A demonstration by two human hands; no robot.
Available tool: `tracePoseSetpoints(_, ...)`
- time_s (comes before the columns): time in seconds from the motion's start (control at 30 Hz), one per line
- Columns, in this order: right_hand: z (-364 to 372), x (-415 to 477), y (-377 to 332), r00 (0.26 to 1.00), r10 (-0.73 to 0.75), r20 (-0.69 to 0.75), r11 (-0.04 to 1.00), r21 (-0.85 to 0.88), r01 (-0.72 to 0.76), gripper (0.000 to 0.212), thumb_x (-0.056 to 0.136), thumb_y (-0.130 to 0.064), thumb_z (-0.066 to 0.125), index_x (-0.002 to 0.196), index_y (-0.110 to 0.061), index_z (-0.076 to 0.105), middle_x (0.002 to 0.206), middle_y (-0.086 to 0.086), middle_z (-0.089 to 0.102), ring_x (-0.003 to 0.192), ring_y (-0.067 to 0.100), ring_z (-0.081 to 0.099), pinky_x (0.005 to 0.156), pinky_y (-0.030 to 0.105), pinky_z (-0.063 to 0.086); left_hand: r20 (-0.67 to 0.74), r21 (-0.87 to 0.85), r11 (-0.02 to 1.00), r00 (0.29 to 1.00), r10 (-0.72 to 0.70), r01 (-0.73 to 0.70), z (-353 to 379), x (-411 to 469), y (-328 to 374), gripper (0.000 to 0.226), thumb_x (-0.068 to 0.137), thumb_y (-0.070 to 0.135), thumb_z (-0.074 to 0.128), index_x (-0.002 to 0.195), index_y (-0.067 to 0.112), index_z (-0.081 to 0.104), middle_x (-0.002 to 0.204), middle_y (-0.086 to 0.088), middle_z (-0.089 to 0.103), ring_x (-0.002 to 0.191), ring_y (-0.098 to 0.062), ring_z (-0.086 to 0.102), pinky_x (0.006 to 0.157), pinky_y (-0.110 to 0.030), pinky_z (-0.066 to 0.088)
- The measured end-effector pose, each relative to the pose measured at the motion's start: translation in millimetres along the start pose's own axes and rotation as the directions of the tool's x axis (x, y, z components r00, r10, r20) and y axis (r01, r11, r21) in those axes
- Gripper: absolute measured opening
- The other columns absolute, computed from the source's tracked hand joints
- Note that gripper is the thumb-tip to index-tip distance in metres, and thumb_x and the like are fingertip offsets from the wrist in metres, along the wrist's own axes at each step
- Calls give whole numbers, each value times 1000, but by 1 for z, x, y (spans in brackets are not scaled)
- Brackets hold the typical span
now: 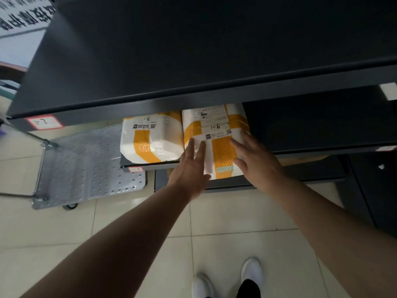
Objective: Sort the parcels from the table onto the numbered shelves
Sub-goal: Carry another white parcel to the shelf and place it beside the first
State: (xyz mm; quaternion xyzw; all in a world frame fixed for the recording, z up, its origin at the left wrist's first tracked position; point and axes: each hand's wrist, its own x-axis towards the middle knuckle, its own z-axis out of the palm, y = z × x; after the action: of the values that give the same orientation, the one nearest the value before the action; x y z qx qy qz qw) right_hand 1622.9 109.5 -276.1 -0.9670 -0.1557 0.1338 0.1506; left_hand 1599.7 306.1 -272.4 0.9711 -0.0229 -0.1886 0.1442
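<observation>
1. Your white shoes [227, 280] stand on the pale tiled floor [129, 233], nearest to you.
2. Both your bare forearms stretch forward and down, drawing together toward the lower shelf [148, 165].
3. Your left hand [191, 166] is flat, palm down, with straight and slightly spread fingers. Its fingertips rest on the near left part of the taped parcel [217, 134], and it grasps nothing.
4. Your right hand [255, 160] is flat too, its extended fingers lying along that parcel's right side without closing round it.
5. The taped parcel, white with orange bands and marked 8-1, lies flat on the lower shelf, whose small front label [135, 169] is blurred.
6. A second parcel [150, 140], also marked 8-1, lies touching it on the left, with its near end farther from you.
7. A grey perforated trolley [86, 164] stands on the floor to the left.
8. The dark upper shelf [193, 61] hides both parcels' far ends.
</observation>
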Motion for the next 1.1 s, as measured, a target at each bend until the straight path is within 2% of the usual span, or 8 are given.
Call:
tracePoseSetpoints(0.2, -8, 37, -3, 1000, 29, -6, 993, -116, -30, 59, 102, -37, 34, 153, -26, 6, 161, 1, -4, 142, 27, 27, 97, 43, 48, -77, 176, 984, 996, 36, -22, -16, 40, 7, 91, 92, 12, 61, 155, 14, -4, 163, 0, -9, 148, -24, 11, 108, -40, 39)
tracePoseSetpoints(0.3, -9, 53, -6, 998, 62, -7, 994, -94, -63, 57, 102, -36, 34, 153, -27, 9, 162, 1, -2, 140, 26, 31, 89, 42, 53, -55, 184, 983, 998, 12, -1, -22, 55, 6, 94, 90, 4, 60, 154, 15, -8, 162, 1, -14, 149, -24, 8, 107, -42, 42)
tracePoseSetpoints(0.43, -8, 58, -8, 996, 85, -9, 994, -68, -86, 57, 102, -33, 36, 152, -28, 10, 162, 0, -1, 139, 26, 33, 89, 43, 53, -35, 157, 988, 999, -6, 11, -23, 60, 6, 96, 90, 1, 59, 154, 18, -11, 161, 3, -18, 150, -23, 4, 109, -41, 40)
tracePoseSetpoints(0.5, -9, 57, -7, 996, 84, -3, 995, -44, -84, 58, 102, -32, 38, 153, -29, 9, 161, -1, -3, 142, 27, 26, 99, 46, 47, -20, 167, 986, 1000, -2, 5, -26, 58, 4, 99, 89, 2, 62, 153, 18, -13, 161, 2, -19, 150, -24, 1, 112, -41, 37)
tracePoseSetpoints(0.57, -11, 53, -6, 998, 68, 1, 996, -54, -68, 63, 101, -33, 41, 153, -29, 5, 161, 0, -8, 147, 27, 7, 112, 50, 31, -24, 168, 986, 1000, 9, -5, -30, 53, 2, 105, 87, 4, 66, 153, 20, -14, 162, 1, -17, 150, -24, 1, 112, -41, 37)
tracePoseSetpoints(0.7, -18, 30, -2, 998, 59, -8, 993, -99, -59, 70, 99, -33, 45, 153, -28, 1, 161, -1, -9, 147, 25, -7, 117, 49, 16, -55, 116, 993, 998, 4, 2, -31, 30, 4, 102, 89, 2, 63, 153, 24, -12, 162, 3, -12, 150, -21, 0, 112, -38, 34)
tracePoseSetpoints(0.87, -30, -9, -2, 990, 88, 106, 980, -189, -67, 59, 99, -31, 43, 151, -22, 16, 160, 2, 9, 148, 28, 1, 118, 50, 15, 88, 288, 956, 996, 34, -58, -37, -7, 13, 73, 97, 17, 55, 155, 17, 10, 163, -4, -1, 150, -26, 0, 119, -42, 17)
tracePoseSetpoints(1.1, -51, -79, -24, 958, 126, 258, 980, -183, -80, 55, 102, -38, 34, 151, -18, 19, 159, 4, 17, 148, 26, 4, 117, 48, 15, 154, 362, 919, 982, 108, -158, -70, -67, 38, 47, 96, 29, 55, 140, 17, 44, 148, -7, 38, 139, -24, 28, 112, -39, 28)
